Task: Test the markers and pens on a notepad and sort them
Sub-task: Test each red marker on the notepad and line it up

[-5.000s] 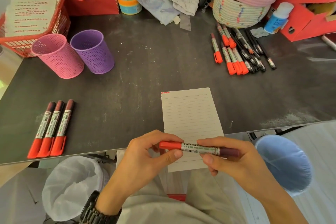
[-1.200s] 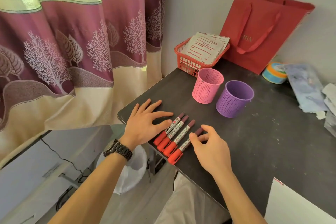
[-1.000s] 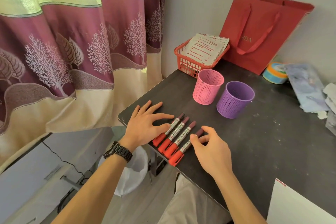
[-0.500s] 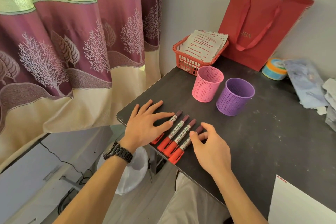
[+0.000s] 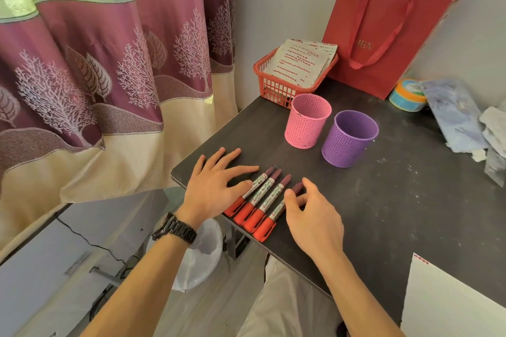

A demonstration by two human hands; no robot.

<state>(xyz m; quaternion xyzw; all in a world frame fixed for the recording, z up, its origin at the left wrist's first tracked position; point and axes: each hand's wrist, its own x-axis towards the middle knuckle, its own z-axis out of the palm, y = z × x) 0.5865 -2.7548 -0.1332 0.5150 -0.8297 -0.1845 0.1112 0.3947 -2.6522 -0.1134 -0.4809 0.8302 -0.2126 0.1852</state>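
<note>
Several red markers (image 5: 261, 198) with dark caps lie side by side at the near-left corner of the dark table (image 5: 397, 200). My left hand (image 5: 213, 189) rests flat on the table with fingers spread, its thumb against the leftmost marker. My right hand (image 5: 315, 213) pinches the dark end of the rightmost marker (image 5: 273, 215) between thumb and forefinger; that marker lies on the table. A pink mesh cup (image 5: 306, 123) and a purple mesh cup (image 5: 349, 139) stand behind the row. The notepad's (image 5: 449, 298) white corner shows at the bottom right.
A red basket (image 5: 273, 85) of printed sheets and a red paper bag (image 5: 383, 30) stand at the back. A small round tub (image 5: 408, 94) and crumpled papers lie at the far right. A curtain hangs left of the table; a white-lined bin (image 5: 200, 260) sits below the corner.
The marker I held over the notepad now lies at the right end of the row. My left hand has nudged the left markers closer together. My right hand stays on the rightmost marker.
</note>
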